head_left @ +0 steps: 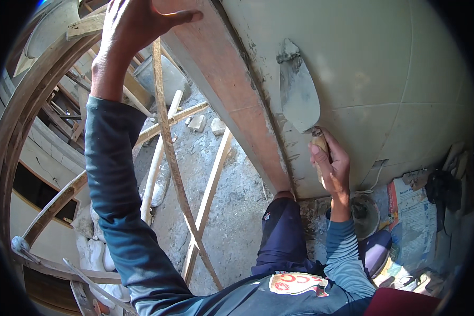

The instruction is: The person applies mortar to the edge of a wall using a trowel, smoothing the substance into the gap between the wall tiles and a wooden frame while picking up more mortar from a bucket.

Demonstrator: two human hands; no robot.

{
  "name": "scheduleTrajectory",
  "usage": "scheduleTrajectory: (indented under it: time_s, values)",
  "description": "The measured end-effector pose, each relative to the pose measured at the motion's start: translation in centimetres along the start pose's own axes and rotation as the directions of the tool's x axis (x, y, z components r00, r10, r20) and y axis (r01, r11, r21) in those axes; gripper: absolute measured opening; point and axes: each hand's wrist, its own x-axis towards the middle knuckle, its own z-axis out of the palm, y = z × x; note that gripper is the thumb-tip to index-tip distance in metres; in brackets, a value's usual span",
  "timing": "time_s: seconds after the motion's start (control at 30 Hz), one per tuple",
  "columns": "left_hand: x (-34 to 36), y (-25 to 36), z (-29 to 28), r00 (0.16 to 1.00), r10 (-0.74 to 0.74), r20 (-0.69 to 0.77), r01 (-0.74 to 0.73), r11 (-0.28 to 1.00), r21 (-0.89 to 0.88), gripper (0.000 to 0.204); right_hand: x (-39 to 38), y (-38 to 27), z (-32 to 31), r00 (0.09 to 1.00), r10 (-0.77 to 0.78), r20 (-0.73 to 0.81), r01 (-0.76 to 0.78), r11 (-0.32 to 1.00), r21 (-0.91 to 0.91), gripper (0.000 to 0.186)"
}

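My right hand [332,162] is closed around the wooden handle [319,141] of a trowel. The pale metal blade [300,97] points up along the cream tiled wall, with a lump of wet grey mortar [288,51] at its tip. At the upper left, my left hand [134,29] is raised beside a long pinkish plank-like frame [231,79], its thumb stretched out over the near face. The other fingers run past the picture's top edge. A dark gap smeared with mortar runs between this frame and the wall.
Wooden poles [163,121] cross the left side, above a dusty grey floor [224,210] with stone pieces. A curved-looking timber frame [16,110] stands far left. By my right forearm are a bucket [366,216] and printed paper sheets [413,221]. White sacks [92,253] lie lower left.
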Motion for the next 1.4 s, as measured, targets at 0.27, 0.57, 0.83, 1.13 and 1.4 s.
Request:
scheduleTrajectory:
  time_s: [0.27,0.57,0.83,1.13,1.4]
  values:
    - [-0.2,-0.8,0.2,0.999,0.037,-0.003,-0.037,0.998,0.042,0.109,-0.7,0.2,4.3,0.885,-0.464,0.027,0.39,0.709,-0.588,0.04]
    - [0.3,0.4,0.0,1.0,0.007,0.008,-0.007,1.0,0.024,0.109,0.0,-0.7,7.3,0.842,-0.525,0.12,0.466,0.599,-0.65,0.042]
    - [-0.4,1.1,-0.3,0.999,-0.036,0.025,0.034,0.994,0.103,0.112,-0.7,-3.2,-0.2,0.937,-0.297,0.183,0.349,0.795,-0.496,0.039]
    - [0.2,0.8,-0.1,0.989,-0.1,0.111,0.088,0.99,0.106,0.113,3.3,-0.3,-0.9,0.889,-0.34,0.307,0.451,0.771,-0.45,0.043]
    - [0.4,1.4,-1.1,0.98,-0.135,0.147,0.135,0.991,0.009,0.115,2.8,-2.8,-3.5,0.95,-0.017,0.311,0.126,0.935,-0.333,0.043]
